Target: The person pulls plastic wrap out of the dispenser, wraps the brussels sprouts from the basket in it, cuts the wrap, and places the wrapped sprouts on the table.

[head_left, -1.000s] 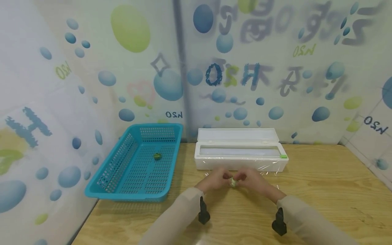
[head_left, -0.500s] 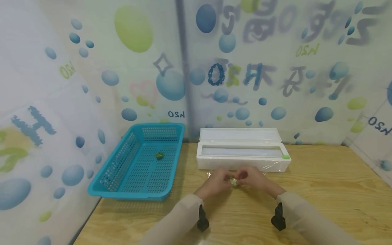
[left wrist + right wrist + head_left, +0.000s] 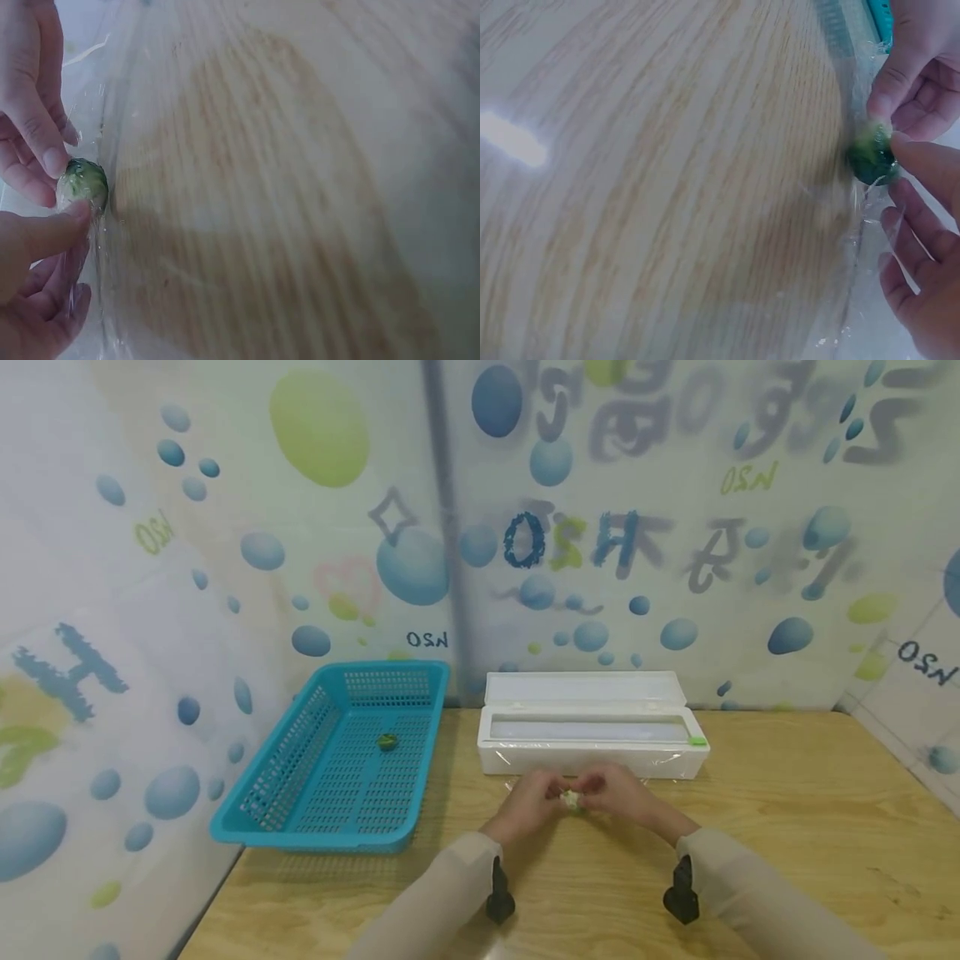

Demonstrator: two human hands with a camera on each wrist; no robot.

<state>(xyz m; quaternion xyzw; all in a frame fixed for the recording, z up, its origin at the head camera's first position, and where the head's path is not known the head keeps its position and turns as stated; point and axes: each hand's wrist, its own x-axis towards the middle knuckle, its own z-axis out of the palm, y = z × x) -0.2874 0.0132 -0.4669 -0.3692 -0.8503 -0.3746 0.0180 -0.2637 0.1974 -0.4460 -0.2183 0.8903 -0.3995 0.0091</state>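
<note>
A small green vegetable piece point(image 3: 572, 799), dark green on one side and pale on the other, sits between the hands, wrapped in clear cling film point(image 3: 866, 225). My left hand point(image 3: 531, 802) pinches it from the left; in the left wrist view that thumb lies on its pale side. From the right, my right hand point(image 3: 617, 793) pinches the piece too, its thumb pressed to the green skin in the right wrist view. Film stretches across the fingers and trails towards the white cling film box point(image 3: 592, 760) just behind, whose lid is raised.
At the left stands a blue plastic basket point(image 3: 420, 793) with one small green piece point(image 3: 387, 742) inside. A green tab point(image 3: 697, 741) marks the right end of the box. The wooden table point(image 3: 787, 860) meets a patterned wall behind.
Both hands stay at nearly the same spot, with small finger movements around the wrapped piece. The basket and box keep their places; the head view shifts slightly.
</note>
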